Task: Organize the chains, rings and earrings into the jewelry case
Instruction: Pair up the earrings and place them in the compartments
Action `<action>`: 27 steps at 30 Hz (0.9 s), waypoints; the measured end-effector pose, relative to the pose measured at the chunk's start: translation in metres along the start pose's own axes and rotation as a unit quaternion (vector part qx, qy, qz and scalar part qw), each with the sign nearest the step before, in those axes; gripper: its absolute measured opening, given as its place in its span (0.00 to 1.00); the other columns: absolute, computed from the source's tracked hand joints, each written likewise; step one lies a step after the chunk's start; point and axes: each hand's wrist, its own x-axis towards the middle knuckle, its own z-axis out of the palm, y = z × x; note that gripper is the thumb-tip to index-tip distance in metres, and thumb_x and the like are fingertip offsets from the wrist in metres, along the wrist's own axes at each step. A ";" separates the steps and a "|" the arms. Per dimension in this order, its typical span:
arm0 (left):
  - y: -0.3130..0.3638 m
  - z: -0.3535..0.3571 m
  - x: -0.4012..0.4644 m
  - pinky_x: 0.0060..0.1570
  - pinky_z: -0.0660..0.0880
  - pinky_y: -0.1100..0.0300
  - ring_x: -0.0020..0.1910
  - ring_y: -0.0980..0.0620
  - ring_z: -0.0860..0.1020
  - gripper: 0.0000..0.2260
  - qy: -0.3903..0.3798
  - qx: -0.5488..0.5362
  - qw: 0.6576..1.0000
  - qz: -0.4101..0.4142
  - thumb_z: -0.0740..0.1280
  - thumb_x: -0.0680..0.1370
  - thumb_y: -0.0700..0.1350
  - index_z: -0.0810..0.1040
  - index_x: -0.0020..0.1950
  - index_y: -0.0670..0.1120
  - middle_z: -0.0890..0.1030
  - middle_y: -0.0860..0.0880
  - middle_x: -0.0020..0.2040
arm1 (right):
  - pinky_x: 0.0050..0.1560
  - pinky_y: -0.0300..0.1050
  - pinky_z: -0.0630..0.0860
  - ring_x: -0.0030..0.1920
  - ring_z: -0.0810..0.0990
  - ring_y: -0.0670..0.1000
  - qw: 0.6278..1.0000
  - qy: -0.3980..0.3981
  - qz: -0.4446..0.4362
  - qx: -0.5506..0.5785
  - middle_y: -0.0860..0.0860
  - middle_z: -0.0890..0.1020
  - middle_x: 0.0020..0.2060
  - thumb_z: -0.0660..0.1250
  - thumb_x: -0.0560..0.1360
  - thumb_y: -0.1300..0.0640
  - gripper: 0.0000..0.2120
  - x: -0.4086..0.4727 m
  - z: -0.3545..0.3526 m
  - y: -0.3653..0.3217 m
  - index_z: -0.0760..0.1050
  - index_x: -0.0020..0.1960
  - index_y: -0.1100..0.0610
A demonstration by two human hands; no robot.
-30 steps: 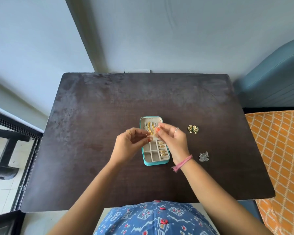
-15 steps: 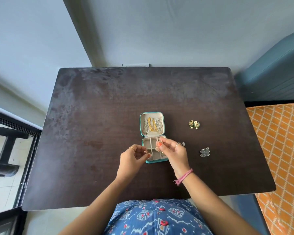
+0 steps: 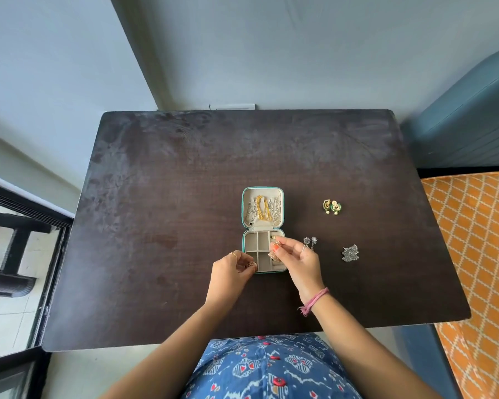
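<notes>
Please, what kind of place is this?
Probably a room in a home: a dark wooden table against a plain wall, a blue upholstered seat beside it, and an orange patterned rug.

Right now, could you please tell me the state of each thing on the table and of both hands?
jewelry case: open, lid flat
chains: in lid
green-gold earrings: loose on table
silver stud earrings: loose on table
silver fan earrings: loose on table
left hand: pinching small earring
right hand: pinching earring over compartments
</notes>
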 end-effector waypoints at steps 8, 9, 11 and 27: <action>-0.005 0.001 -0.003 0.42 0.70 0.78 0.39 0.62 0.77 0.02 0.029 -0.040 0.999 -0.022 0.71 0.76 0.43 0.84 0.47 0.48 0.74 0.53 0.48 | 0.55 0.44 0.77 0.49 0.83 0.47 0.998 -0.007 -0.018 -0.062 0.50 0.85 0.46 0.72 0.72 0.63 0.08 -0.004 0.003 -0.001 0.81 0.50 0.53; -0.006 0.002 -0.004 0.42 0.69 0.79 0.39 0.63 0.77 0.03 0.032 -0.047 0.998 -0.025 0.70 0.77 0.43 0.84 0.47 0.48 0.74 0.53 0.48 | 0.55 0.45 0.77 0.50 0.83 0.48 0.998 -0.006 -0.019 -0.062 0.50 0.85 0.46 0.72 0.72 0.63 0.08 -0.004 0.004 -0.001 0.81 0.50 0.53; -0.008 0.003 -0.004 0.41 0.70 0.79 0.39 0.64 0.78 0.04 0.030 -0.057 0.997 -0.034 0.69 0.77 0.43 0.83 0.50 0.47 0.75 0.52 0.50 | 0.54 0.44 0.79 0.48 0.84 0.47 0.999 -0.001 -0.012 -0.050 0.51 0.85 0.45 0.72 0.72 0.64 0.08 -0.006 0.006 -0.002 0.80 0.49 0.54; -0.012 0.005 0.009 0.47 0.76 0.66 0.44 0.59 0.80 0.08 -0.002 -0.093 0.994 -0.055 0.67 0.77 0.40 0.81 0.54 0.49 0.82 0.52 0.47 | 0.46 0.43 0.82 0.44 0.84 0.52 0.980 0.091 0.136 0.113 0.58 0.84 0.43 0.72 0.72 0.66 0.09 -0.011 0.033 0.003 0.79 0.51 0.61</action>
